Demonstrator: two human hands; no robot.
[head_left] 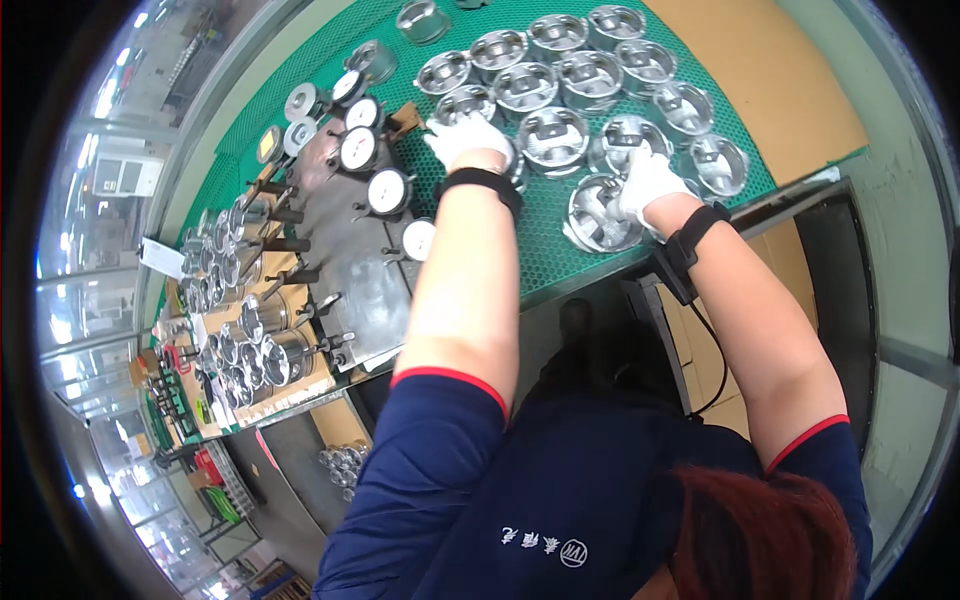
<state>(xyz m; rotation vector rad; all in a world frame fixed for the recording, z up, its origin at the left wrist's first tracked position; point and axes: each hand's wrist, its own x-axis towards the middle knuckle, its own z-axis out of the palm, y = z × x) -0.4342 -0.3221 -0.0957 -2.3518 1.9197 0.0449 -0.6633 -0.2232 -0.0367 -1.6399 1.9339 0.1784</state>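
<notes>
Bright metal pistons stand in rough rows on a green mesh mat. My left hand, in a white glove, is closed over a piston at the left end of the nearer row; hand and wrist hide most of it. Just beyond its fingers sits another piston. My right hand, also gloved, grips the right side of the piston nearest the mat's front edge. That piston looks tilted, its hollow side showing. Touching distance behind it is another piston.
Left of my left forearm, several dial gauges stand on a dark metal plate. More pistons crowd the bench farther left. Brown cardboard covers the right end. A black cable hangs from my right wrist strap.
</notes>
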